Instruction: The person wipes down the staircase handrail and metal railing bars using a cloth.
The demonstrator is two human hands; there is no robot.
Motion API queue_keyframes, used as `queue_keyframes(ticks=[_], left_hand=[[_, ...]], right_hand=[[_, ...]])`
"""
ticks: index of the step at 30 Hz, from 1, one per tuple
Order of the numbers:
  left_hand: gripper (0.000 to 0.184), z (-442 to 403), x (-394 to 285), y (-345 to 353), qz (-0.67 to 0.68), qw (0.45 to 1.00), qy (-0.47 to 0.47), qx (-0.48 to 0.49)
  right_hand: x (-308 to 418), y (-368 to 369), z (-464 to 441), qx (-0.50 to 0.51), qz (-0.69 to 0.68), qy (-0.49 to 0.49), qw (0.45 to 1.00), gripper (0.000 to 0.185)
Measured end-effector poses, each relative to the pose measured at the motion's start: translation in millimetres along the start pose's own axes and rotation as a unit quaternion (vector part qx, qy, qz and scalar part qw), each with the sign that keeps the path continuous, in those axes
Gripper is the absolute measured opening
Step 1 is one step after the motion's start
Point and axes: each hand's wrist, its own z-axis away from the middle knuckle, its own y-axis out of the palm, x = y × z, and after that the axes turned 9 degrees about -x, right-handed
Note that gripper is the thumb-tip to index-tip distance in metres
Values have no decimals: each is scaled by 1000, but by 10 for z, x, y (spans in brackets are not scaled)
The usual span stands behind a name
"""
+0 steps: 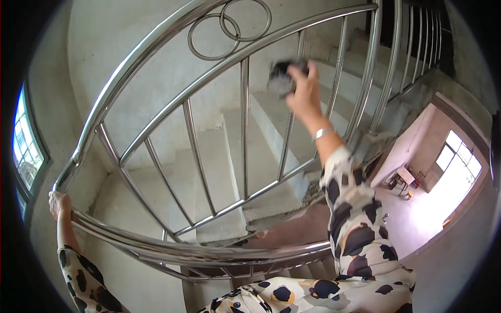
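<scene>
My right hand (305, 94) is raised over the stair railing and closed around a dark grey and black wad (281, 78) that looks like a rag, though motion blurs it. Behind it run the upright bars of the metal railing (245, 125); whether the wad touches a bar I cannot tell. At the far left, my left hand (60, 205) is wrapped round the shiny handrail (65, 177) where it bends. Both arms wear spotted sleeves, and a pale band circles my right wrist.
Two interlocked metal rings (229, 28) sit in the upper railing. Concrete steps (235, 151) rise behind the bars. A lower handrail (209, 253) crosses in front of my body, with more stairs below. To the right, a doorway shows a room with a small table (405, 175). A window (26, 141) is at left.
</scene>
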Motion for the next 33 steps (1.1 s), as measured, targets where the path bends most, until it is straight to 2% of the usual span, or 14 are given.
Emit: queue_keyframes(ticks=[7, 9, 11, 12, 14, 16, 17, 19, 20, 23, 26, 30, 32, 33], left_hand=[[39, -189, 159, 301, 5, 999, 11, -35], [39, -166, 136, 265, -11, 999, 21, -35], [45, -129, 51, 186, 15, 998, -23, -61], [45, -165, 57, 210, 20, 998, -21, -62], [50, -258, 122, 333, 15, 996, -37, -84], [52, -239, 137, 293, 10, 998, -13, -57], [54, -216, 166, 294, -7, 999, 14, -30], [56, -456, 392, 589, -25, 998, 27, -55], [58, -600, 498, 748, -43, 995, 39, -79], [59, -750, 667, 989, -13, 990, 19, -139], [58, -861, 752, 1041, 4, 991, 15, -130], [49, -963, 726, 1086, -28, 997, 8, -69], [47, -1000, 709, 1099, -45, 998, -4, -31], [47, -1015, 703, 1106, -54, 998, -10, -11]], right_hand=[[121, -190, 2272, 183, -78, 123, 972, 43], [124, -248, 2547, 199, -81, 137, 967, 41], [36, -287, 2618, 246, -129, 152, 949, 38], [-53, -291, 2547, 242, -126, 152, 950, 38], [-340, -291, 2192, 206, -226, 308, 901, 32], [-463, -506, 1369, 44, -164, 177, 969, 35], [-503, -539, 981, -47, -205, 206, 956, 40], [-730, -685, 128, -131, -50, 7, 990, 50], [-981, -627, -233, -173, 12, -40, 984, 51], [-1279, -493, -1177, -154, 77, -62, 983, 55], [-1493, -347, -1650, -51, 33, 29, 998, 45], [-1200, -534, -1215, 59, 55, 87, 993, 38], [-1347, -435, -611, 38, 98, 5, 995, 35], [-1159, -494, -226, 44, 56, 61, 996, 37]])
